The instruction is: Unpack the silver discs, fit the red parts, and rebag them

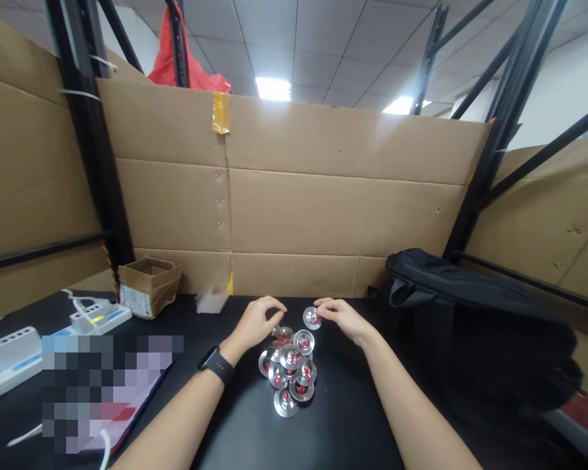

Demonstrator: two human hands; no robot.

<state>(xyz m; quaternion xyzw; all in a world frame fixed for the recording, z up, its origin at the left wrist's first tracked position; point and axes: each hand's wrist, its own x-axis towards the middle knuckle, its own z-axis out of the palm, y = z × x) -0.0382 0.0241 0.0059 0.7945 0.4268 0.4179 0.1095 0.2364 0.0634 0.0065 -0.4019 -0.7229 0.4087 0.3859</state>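
Several small silver metal discs with red centres (290, 369) lie in a pile on the black table (333, 424) in front of me. My right hand (342, 318) pinches one silver disc (312, 318) at its edge, just beyond the pile. My left hand (256, 323) is curled with the fingers bent over the far left side of the pile, touching a disc (283, 333) there. A black watch (217, 365) sits on my left wrist.
A black bag (470, 313) lies at the right. A small open cardboard box (148, 284) and a small clear plastic bag (212, 301) sit at the back left, white power strips (39, 339) at the far left. Cardboard walls (333, 202) and black rack posts (93, 143) enclose the table.
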